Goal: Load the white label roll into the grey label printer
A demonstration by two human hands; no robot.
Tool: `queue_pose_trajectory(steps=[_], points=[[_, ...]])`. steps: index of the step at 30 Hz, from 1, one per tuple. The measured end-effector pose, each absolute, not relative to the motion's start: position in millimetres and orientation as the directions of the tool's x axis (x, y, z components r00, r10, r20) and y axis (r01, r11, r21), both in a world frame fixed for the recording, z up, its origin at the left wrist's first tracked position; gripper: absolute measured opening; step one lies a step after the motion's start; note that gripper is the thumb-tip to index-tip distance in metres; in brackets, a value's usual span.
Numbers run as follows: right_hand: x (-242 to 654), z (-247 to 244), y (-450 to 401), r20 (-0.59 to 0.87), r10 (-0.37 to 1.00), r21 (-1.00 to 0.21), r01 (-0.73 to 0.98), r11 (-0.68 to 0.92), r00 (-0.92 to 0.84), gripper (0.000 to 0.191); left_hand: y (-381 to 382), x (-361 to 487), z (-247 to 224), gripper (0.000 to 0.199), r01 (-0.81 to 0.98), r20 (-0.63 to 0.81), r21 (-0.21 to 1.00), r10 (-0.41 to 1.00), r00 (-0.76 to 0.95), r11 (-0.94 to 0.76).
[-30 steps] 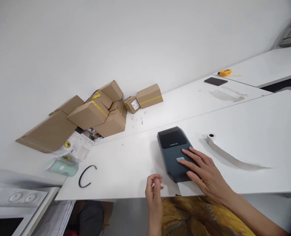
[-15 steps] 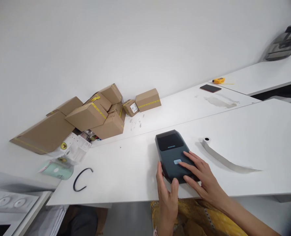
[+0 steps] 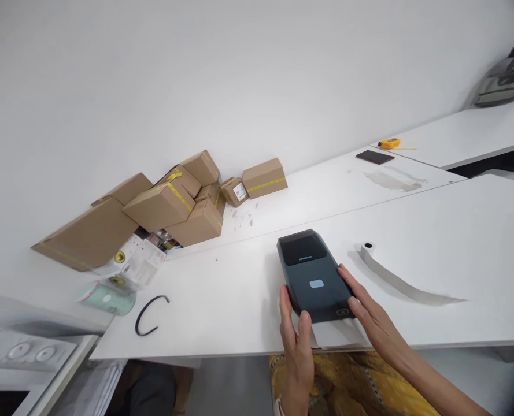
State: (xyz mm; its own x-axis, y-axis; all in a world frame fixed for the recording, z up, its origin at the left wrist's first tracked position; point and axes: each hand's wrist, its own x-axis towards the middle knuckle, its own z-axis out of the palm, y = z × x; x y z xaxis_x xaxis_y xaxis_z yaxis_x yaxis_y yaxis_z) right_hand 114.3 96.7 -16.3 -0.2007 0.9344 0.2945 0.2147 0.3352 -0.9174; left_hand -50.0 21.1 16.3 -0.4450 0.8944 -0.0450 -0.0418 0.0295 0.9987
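A dark blue-grey thermal printer [image 3: 306,300], with a black window on its far half and a pale blue button, lies near the front edge of the white table. My left hand [image 3: 295,352] holds its left side, fingers along the edge and thumb at the near corner. Against the right side rests my right hand [image 3: 369,318], its thumb on the near right corner and its fingers along the edge. White paper [image 3: 339,333] shows below the printer's near end, between my hands. To the right lies a paper roll [image 3: 367,247] with a long strip unrolled towards the front right.
Cardboard boxes [image 3: 156,207] are piled at the back left, beside packaged goods and a mint-green container [image 3: 109,299]. A black headband-like loop [image 3: 146,316] lies at the left front. Farther right are a phone [image 3: 374,156] and a yellow tape measure [image 3: 389,143].
My right hand has slid off the printer's top and button to its right side. The near end and white paper now show. My left hand stays at the left side.
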Motion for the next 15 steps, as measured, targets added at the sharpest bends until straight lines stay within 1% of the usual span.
queue_pose_trajectory(steps=[3,5,8,11,13,15], points=[[119,-6,99,0.284,0.930,-0.920,0.208,0.333,-0.232,0.053,22,-49,23,0.075,-0.081,-0.020,0.997,0.894,-0.447,-0.018],[120,4,104,0.331,0.912,-0.894,0.228,0.385,-0.241,0.052,27,-50,32,0.075,-0.080,0.013,0.995,0.894,-0.449,-0.055],[115,31,120,0.478,0.843,-0.789,0.300,0.536,-0.247,0.052,42,-57,53,0.075,-0.038,0.103,0.990,0.875,-0.472,-0.138],[102,68,148,0.641,0.722,-0.625,0.370,0.688,-0.259,0.051,68,-71,73,0.071,-0.031,0.209,0.965,0.833,-0.513,-0.261],[90,93,170,0.710,0.660,-0.552,0.387,0.738,-0.245,0.045,90,-82,77,0.066,-0.036,0.225,0.955,0.797,-0.560,-0.295],[78,115,192,0.735,0.642,-0.541,0.382,0.749,-0.219,0.043,113,-92,69,0.060,0.006,0.208,0.966,0.769,-0.605,-0.257]])
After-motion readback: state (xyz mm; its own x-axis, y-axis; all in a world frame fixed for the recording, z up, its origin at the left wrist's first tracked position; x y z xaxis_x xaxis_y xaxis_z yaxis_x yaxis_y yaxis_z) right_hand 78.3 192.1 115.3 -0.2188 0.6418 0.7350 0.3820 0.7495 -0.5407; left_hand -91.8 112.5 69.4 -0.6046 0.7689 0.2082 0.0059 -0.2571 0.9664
